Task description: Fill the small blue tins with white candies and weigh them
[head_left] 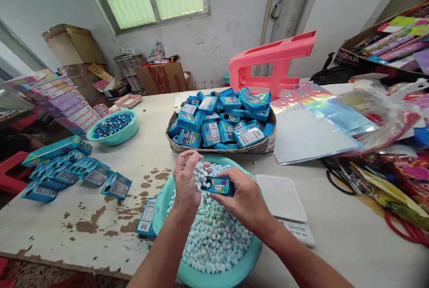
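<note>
My left hand (186, 180) is cupped shut around a handful of white candies (200, 175), held against the open end of a small blue box (219, 185). My right hand (244, 198) grips that blue box, holding it sideways. Both hands hover over a teal basin (161, 211) full of pale blue-white candies (214, 236) at the table's near edge. Behind it, a woven tray (264, 146) is heaped with blue candy boxes (221, 120).
Flat and folded blue boxes (72, 172) lie at the left, beside a teal bowl (114, 128) of dark blue pieces. A white scale (284, 205) sits right of the basin. Shiny wrappers, scissors (338, 176) and bags crowd the right side. A pink stool (271, 57) stands behind.
</note>
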